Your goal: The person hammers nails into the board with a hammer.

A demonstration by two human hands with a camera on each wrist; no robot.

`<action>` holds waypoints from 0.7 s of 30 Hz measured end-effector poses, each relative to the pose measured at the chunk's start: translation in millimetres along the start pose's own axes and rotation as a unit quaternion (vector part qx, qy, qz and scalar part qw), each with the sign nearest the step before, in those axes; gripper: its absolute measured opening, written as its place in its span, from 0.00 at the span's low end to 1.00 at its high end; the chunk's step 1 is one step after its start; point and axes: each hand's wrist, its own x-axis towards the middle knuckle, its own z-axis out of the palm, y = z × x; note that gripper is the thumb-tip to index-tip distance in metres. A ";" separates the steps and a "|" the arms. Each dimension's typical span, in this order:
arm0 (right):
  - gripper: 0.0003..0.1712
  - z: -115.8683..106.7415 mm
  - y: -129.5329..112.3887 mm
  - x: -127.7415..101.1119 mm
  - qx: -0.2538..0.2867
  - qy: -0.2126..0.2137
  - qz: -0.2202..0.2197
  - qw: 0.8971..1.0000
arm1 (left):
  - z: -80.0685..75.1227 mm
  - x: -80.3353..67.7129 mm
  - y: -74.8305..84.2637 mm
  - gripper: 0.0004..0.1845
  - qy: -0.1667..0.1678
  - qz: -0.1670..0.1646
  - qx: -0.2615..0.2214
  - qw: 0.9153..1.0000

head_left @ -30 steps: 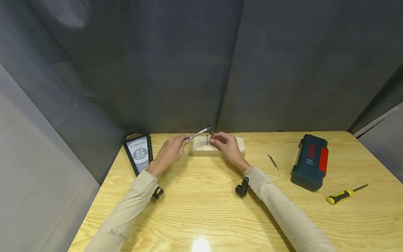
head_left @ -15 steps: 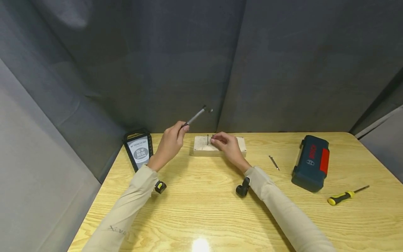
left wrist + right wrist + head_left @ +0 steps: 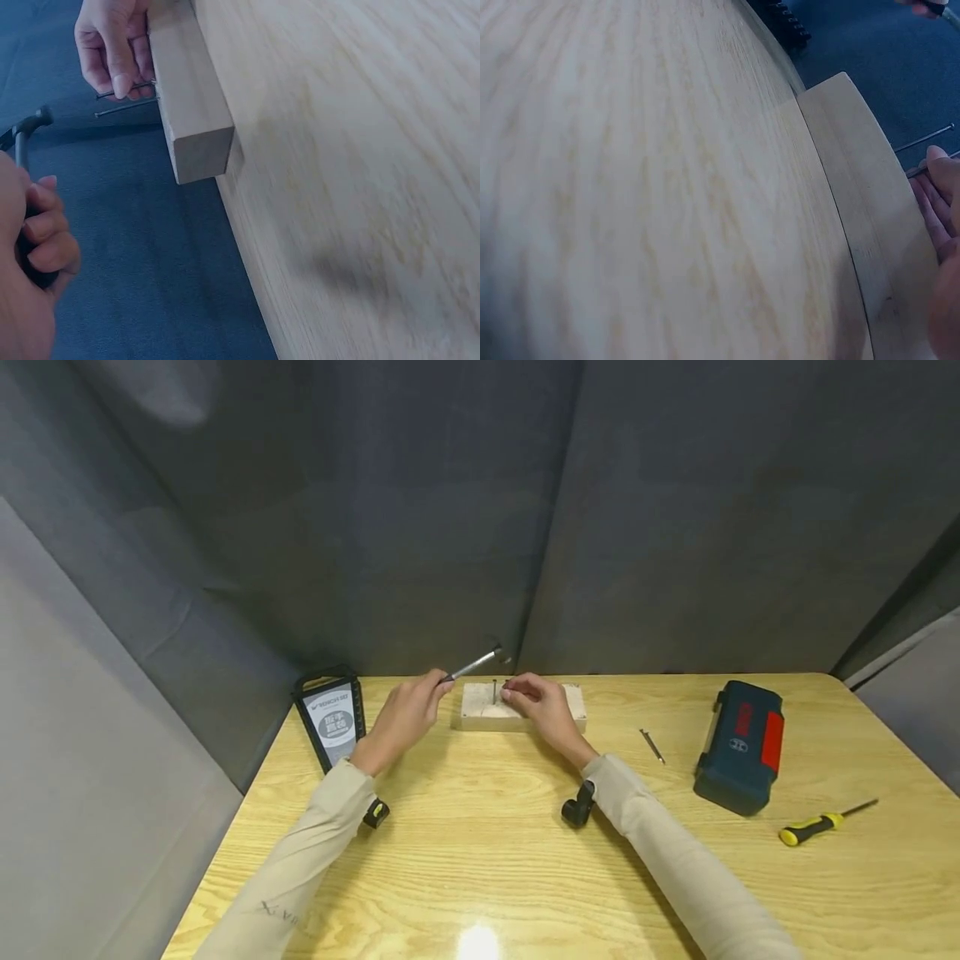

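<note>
My left hand [image 3: 405, 714] grips a hammer [image 3: 476, 662] by its handle, with the head above the pale wooden block [image 3: 487, 725] at the table's far edge. One nail [image 3: 494, 692] stands upright in the block without a hand on it. Just to its right, my right hand [image 3: 547, 706] pinches a second nail [image 3: 103, 95] between thumb and fingers, its point at the block's top face. The hammer head [image 3: 36, 120] is apart from both nails in the left wrist view. From the right wrist, the free nail [image 3: 930, 136] shows beside my thumb.
A black wrench-set case [image 3: 333, 722] lies at the left. On the right are a few thin metal pieces, perhaps nails [image 3: 651, 747], a dark blue Bosch case [image 3: 738, 747] and a yellow-black screwdriver [image 3: 813, 828]. A grey curtain [image 3: 420, 527] hangs behind the table.
From low over the block, the hammer rose with my left hand half a second ago, then came back down toward the nails. My right hand and its nail have stayed in place.
</note>
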 end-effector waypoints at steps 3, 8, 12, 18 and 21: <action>0.09 0.2 0.3 -0.3 0.000 0.001 0.006 1.000 | 1.7 -0.8 -1.7 0.09 -0.019 0.004 0.014 1.000; 0.10 1.2 -0.3 -0.6 -0.002 0.005 0.010 1.000 | 4.8 -2.1 -2.8 0.09 -0.039 -0.004 0.020 0.999; 0.11 1.6 -0.2 0.3 0.004 0.005 0.012 1.000 | 6.2 -0.5 -2.1 0.09 -0.054 -0.001 0.029 0.998; 0.12 0.1 -11.4 -0.9 0.012 -0.010 0.018 1.000 | -0.7 5.1 1.7 0.09 0.013 0.006 -0.003 1.000; 0.11 -1.3 -15.8 -1.4 0.008 -0.016 0.019 1.000 | -3.0 6.9 4.5 0.09 0.068 0.011 -0.043 0.997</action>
